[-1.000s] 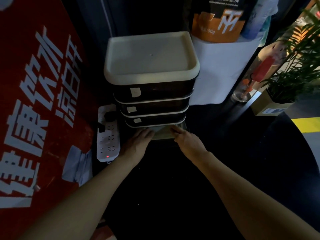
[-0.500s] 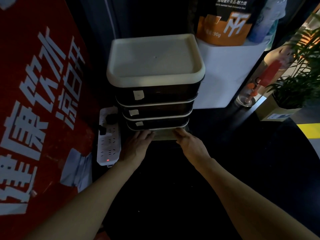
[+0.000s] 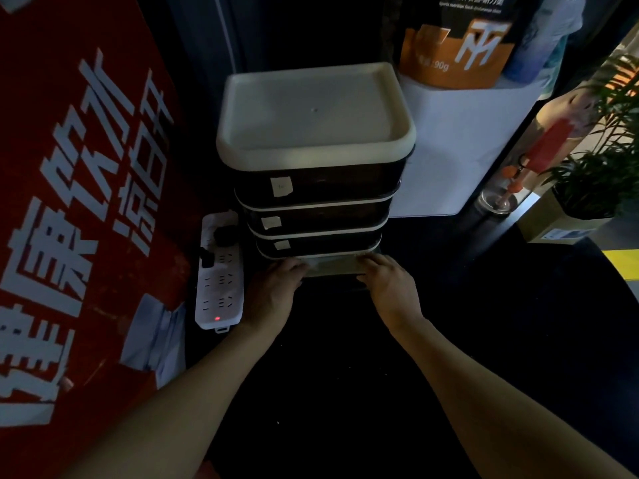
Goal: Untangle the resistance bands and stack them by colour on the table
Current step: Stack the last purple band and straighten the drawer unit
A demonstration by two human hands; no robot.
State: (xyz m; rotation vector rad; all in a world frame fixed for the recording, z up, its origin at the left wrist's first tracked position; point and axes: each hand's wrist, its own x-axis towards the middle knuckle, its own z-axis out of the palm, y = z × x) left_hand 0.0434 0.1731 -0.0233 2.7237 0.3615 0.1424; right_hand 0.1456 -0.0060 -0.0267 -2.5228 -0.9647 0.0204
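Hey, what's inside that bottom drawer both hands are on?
Only the pale front edge of the bottom drawer shows, below the dark stacked drawer unit. The left hand and right hand rest on it. Its contents are hidden; no resistance bands are visible.

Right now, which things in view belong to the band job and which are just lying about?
In the job:
- left hand and right hand, both on the bottom drawer
- drawer stack
No bands show yet.

Lying about:
- power strip
- red banner
- potted plant
- orange pouch
- white box
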